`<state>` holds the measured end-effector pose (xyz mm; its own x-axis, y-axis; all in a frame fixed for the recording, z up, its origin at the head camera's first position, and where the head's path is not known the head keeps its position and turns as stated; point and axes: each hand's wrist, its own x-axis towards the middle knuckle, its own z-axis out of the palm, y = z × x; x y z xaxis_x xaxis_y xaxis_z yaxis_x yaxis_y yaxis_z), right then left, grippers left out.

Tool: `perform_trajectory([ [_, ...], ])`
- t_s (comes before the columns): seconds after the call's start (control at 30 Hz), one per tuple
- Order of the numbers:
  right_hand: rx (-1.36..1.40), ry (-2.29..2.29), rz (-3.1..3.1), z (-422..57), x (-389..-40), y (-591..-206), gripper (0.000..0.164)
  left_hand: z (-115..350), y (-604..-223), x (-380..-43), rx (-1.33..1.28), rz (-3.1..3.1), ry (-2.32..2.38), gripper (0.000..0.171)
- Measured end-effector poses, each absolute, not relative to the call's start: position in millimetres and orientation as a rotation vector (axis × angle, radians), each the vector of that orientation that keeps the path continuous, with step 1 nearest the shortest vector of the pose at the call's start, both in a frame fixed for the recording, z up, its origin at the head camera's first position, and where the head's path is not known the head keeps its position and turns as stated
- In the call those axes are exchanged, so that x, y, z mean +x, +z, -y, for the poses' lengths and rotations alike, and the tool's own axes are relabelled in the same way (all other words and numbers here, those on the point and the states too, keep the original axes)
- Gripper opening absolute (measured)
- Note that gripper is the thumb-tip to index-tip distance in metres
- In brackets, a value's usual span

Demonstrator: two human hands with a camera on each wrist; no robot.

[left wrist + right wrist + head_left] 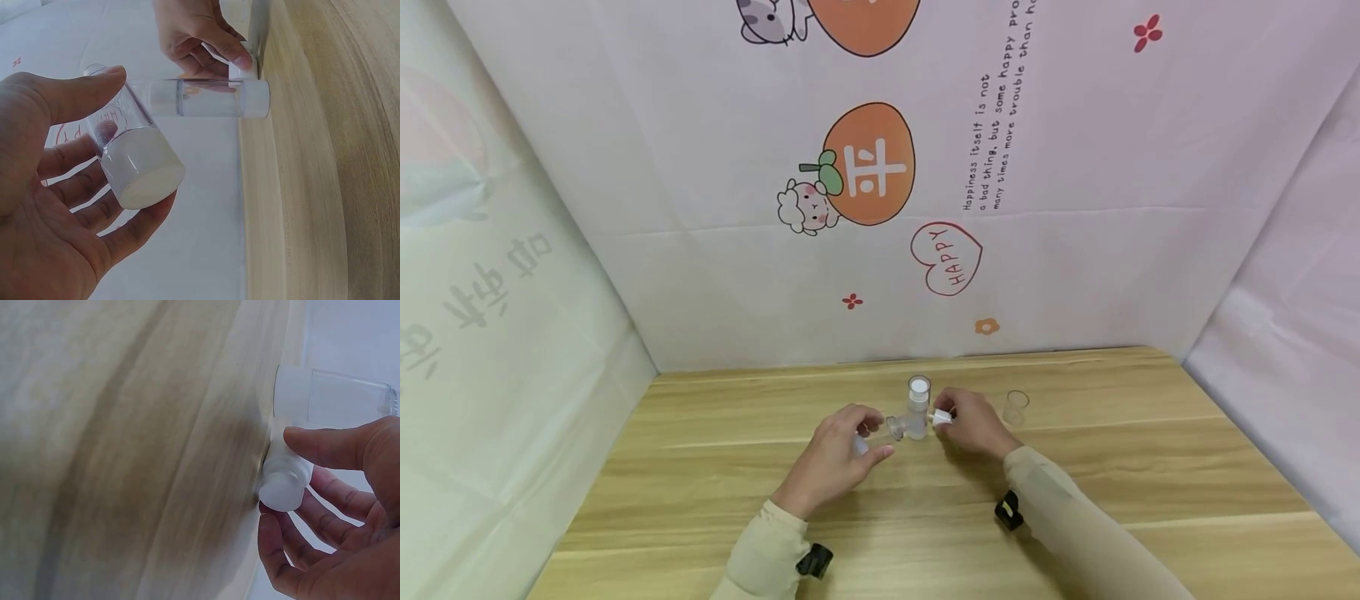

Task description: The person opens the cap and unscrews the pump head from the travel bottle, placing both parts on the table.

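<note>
My left hand holds a clear bottle with a whitish base, tilted, its thumb on the clear wall and its fingers behind. In the left wrist view its rim is partly behind the thumb. Beside it a second clear bottle with a white base stands upright on the table. My right hand pinches a small white pump head between thumb and fingers, low over the tabletop, close to the standing bottle's right side. In the right wrist view the pump head's round end faces the camera.
A clear cap stands on the wooden table to the right of my right hand. A printed white cloth rises behind the table's far edge, with more cloth at both sides.
</note>
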<state>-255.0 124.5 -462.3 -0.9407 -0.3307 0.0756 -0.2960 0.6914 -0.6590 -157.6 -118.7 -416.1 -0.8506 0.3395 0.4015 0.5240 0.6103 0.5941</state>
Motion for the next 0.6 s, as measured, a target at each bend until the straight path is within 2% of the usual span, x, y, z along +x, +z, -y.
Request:
perform_trajectory([
  [0.6,-0.53,-1.08,-2.867,-124.8,-257.4,-459.9,0.028,126.0,-418.5,-159.3,-0.614,2.606,-1.113,0.032],
])
